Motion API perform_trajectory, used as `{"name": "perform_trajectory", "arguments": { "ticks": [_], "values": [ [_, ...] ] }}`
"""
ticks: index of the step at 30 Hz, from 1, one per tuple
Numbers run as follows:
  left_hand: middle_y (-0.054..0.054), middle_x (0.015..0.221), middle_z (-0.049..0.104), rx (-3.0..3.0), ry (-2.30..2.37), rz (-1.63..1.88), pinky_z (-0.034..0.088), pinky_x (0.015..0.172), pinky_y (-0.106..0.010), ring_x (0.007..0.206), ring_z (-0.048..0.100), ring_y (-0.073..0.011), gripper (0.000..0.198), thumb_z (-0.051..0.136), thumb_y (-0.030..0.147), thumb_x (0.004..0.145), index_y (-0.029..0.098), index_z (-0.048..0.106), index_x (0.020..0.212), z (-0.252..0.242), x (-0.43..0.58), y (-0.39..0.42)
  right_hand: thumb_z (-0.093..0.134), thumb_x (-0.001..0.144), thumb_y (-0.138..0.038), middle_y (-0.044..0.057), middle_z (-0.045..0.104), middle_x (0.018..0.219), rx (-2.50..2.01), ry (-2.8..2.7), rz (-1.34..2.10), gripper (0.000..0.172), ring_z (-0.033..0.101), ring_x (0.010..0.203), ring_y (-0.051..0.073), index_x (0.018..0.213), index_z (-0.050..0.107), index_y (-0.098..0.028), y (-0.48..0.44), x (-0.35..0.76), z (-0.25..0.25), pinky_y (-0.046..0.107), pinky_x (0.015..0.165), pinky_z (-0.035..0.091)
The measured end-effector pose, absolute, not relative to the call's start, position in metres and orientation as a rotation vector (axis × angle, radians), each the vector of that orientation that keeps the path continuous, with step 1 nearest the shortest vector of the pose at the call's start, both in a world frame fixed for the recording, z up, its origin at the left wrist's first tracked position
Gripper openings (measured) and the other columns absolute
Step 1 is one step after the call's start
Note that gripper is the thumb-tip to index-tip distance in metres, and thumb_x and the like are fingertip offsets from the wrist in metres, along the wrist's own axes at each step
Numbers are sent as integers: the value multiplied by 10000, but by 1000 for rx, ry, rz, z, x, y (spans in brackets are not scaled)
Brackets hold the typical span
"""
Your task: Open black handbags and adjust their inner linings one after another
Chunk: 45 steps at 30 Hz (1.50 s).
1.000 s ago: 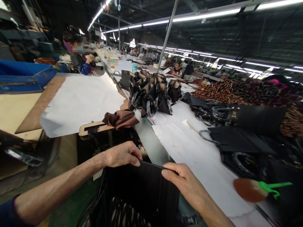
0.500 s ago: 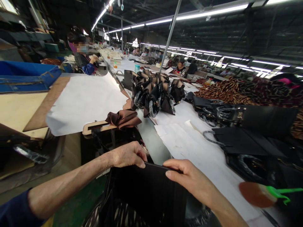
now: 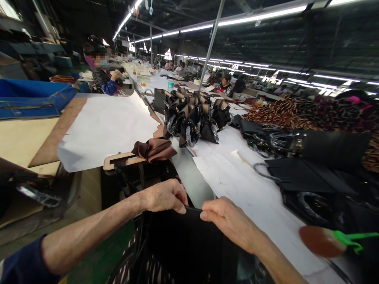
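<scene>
A black handbag (image 3: 189,240) hangs upright in front of me, its lower part running out of the picture. My left hand (image 3: 167,196) pinches the bag's top edge between thumb and fingers. Close beside it, my right hand (image 3: 223,213) grips the same edge, with a short stretch of rim showing between the two thumbs. Below my right wrist, a plastic-wrapped handle shows dimly. Just beyond my left hand, brown cloth (image 3: 155,150) lies bunched on a pale slotted board (image 3: 110,161).
Several black bags (image 3: 192,114) with wrapped handles stand on the bench ahead; more black bags (image 3: 299,173) lie at right. Near them is a brown bottle with a green spout (image 3: 322,240). White paper (image 3: 109,130) and a blue bin (image 3: 32,98) are at left. A co-worker (image 3: 102,75) sits beyond.
My right hand has slid left along the bag's edge, closer to my left hand, and its fingers have curled in. My left hand has shifted slightly right.
</scene>
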State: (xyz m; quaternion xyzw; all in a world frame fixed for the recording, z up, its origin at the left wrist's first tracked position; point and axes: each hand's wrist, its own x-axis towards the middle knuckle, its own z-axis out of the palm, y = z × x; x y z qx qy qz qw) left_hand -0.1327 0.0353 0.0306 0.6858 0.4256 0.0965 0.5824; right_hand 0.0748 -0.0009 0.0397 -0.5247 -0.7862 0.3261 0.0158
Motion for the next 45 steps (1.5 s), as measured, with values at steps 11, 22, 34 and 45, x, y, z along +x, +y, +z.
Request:
{"name": "perform_trajectory", "arguments": {
  "ticks": [11, 22, 34, 45],
  "values": [
    [52, 484, 405, 1723, 1052, 259, 229, 446, -214, 497, 331, -84, 141, 618, 229, 628, 117, 690, 673, 23, -126, 35, 470, 866, -240, 33, 677, 650, -1843, -2578, 309, 197, 583, 562, 180, 742, 622, -217, -15, 32, 37, 289, 496, 168],
    [-35, 1085, 554, 1931, 1192, 237, 408, 799, -274, 955, 505, -228, 677, 782, 390, 496, 231, 561, 1116, 48, -150, 33, 366, 907, -283, -32, 530, 506, -1739, -2537, 275, 314, 432, 474, 111, 637, 508, -208, -14, 63, 37, 262, 502, 225],
    [31, 766, 611, 1656, 1087, 285, 383, 596, -178, 733, 554, -137, 476, 359, 34, 468, 166, 639, 830, 33, -161, 46, 431, 867, -212, -38, 557, 429, -1461, -2558, -249, 269, 523, 387, 173, 605, 486, -244, -24, 66, 40, 293, 443, 221],
    [-12, 1004, 595, 2019, 1024, 321, 405, 736, -244, 883, 538, -190, 474, 639, 127, 616, 210, 532, 1071, 28, -158, 34, 360, 902, -250, -24, 589, 486, -1670, -2639, 1, 321, 542, 442, 150, 612, 497, -236, -23, 73, 44, 276, 459, 262]
  ]
}}
